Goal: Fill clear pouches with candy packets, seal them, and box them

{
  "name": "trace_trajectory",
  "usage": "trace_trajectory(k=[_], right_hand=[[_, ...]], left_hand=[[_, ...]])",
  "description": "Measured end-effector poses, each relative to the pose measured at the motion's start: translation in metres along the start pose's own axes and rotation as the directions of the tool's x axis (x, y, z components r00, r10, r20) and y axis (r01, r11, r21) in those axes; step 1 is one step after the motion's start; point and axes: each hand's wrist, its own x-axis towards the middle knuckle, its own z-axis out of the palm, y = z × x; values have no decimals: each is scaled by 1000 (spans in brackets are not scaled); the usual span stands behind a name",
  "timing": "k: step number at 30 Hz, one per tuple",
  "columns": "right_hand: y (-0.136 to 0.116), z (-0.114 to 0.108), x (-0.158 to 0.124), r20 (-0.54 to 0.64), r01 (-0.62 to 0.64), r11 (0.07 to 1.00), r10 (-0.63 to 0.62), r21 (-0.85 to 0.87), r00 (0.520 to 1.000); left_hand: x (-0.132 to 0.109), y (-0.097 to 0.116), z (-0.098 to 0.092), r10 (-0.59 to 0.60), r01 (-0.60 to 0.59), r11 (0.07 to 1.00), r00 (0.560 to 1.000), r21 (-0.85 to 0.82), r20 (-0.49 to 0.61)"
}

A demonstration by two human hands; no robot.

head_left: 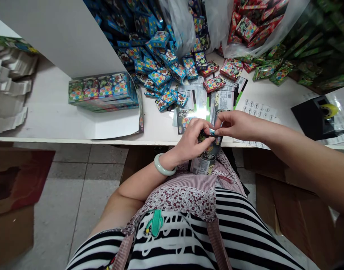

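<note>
On the far left of the white table (48, 112) lay a stack of folded grey card trays (8, 93). Next to it stood a display box (103, 92) full of little packs. Behind that spread a big heap of blue card packs (160, 63), then some red packs (231, 69), then green packs (276, 73) on the right.

Near the table edge, the left hand (193, 140) wore a pale green bangle (163, 167) on its wrist. Its grip was pinched on the top of a flat shiny pouch (206, 155), which hung over the person's lap, just below the table edge. The right hand (239, 125) pinched the same top edge from the other side, its fingers touching the left hand's fingers.

The pouch looked very light, thin and bendy, and likely a bit slippery. It would probably flop if held by one corner, so the top edge, held with both hands, seemed the best spot.

More flat pouches (200, 101) lay on the table above the hands. A sticker sheet (258, 108) and a black tape holder (315, 118) sat farther right.
</note>
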Motion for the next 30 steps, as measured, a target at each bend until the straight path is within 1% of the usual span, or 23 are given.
trace_trajectory(k=[3,5,8,11,12,13,16,17,19,22,24,26,28,30], right_hand=[[-1,2,-4,7,-7,1000,7,11,1000],[-3,3,-9,-10,-10,1000,10,10,1000],[-7,6,-17,-69,20,999,-22,-27,997],[-7,8,-23,-145,58,995,-70,-86,987],[-6,8,-23,-151,61,994,-74,-91,986],[-5,8,-23,-140,57,995,-68,-77,988],[-1,6,-22,-44,27,999,-26,24,999],[0,5,-21,-33,28,999,-27,45,999],[-1,5,-21,-59,57,998,-55,34,997],[-3,5,-23,-104,90,995,-93,-34,990],[-3,6,-24,-110,92,994,-97,-53,989],[-3,6,-25,-110,98,994,-104,-54,988],[-4,5,-26,-99,110,993,-114,-44,988],[-6,5,-27,-93,116,993,-119,-36,988]], left_hand=[[-1,1,3,4,-4,1000,1000,-14,-3],[0,2,4,-4,4,1000,1000,-27,-17],[1,4,5,-49,48,998,998,-51,-26],[3,6,4,-103,102,991,995,-88,-11],[4,6,3,-114,113,989,993,-100,-3],[4,7,1,-120,120,987,993,-108,6],[6,10,-5,-119,124,986,992,-112,48],[7,11,-7,-122,128,985,991,-115,60],[9,12,-11,-145,153,979,987,-137,69],[12,9,-15,-184,197,963,980,-186,81],[16,6,-18,-190,215,956,972,-201,136],[23,2,-23,-192,243,946,953,-213,232],[33,-2,-32,-193,285,930,915,-230,353],[46,-6,-41,-184,328,913,861,-241,474]])
